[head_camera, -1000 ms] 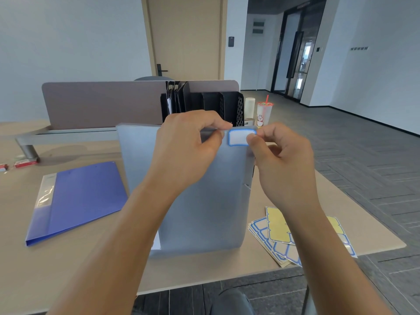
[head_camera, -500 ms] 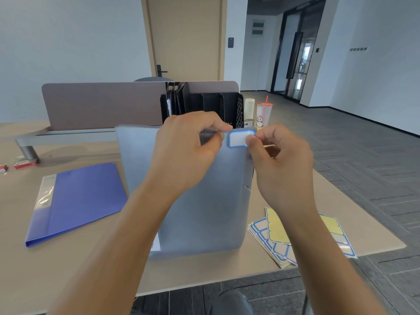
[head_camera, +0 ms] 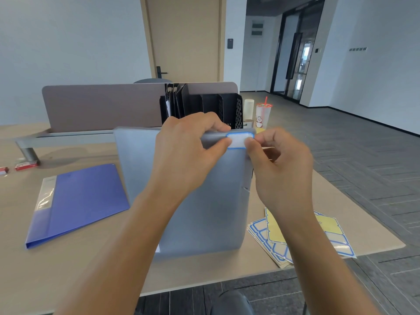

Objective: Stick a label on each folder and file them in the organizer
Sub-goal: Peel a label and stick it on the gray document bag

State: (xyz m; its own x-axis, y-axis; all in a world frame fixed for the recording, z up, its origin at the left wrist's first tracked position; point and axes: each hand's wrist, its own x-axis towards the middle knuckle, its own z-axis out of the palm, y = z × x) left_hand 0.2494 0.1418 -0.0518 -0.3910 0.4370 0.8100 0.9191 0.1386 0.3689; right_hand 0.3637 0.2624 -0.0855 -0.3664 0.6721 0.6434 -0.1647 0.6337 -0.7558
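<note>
A grey folder (head_camera: 204,205) stands upright on the table, tilted toward me. My left hand (head_camera: 188,153) grips its top edge, thumb pressing the left end of a white label with a blue border (head_camera: 239,140) at the folder's top right corner. My right hand (head_camera: 279,162) pinches the label's right end with thumb and forefinger. Behind the folder stands a black mesh organizer (head_camera: 227,108) with several dark folders in its left slots. A blue folder (head_camera: 77,201) lies flat to the left. Label sheets (head_camera: 272,235), blue-bordered and yellow, lie at the right near the table edge.
A grey-brown desk divider (head_camera: 102,105) runs across the back. A plastic cup with a red straw (head_camera: 262,115) and a white cylinder (head_camera: 248,109) stand right of the organizer. Two small red boxes (head_camera: 25,165) sit far left. The table (head_camera: 341,212) ends close on the right.
The label has gone from being held just off the corner to lying against the folder's top right corner, with both thumbs now on it. The folder stays upright.
</note>
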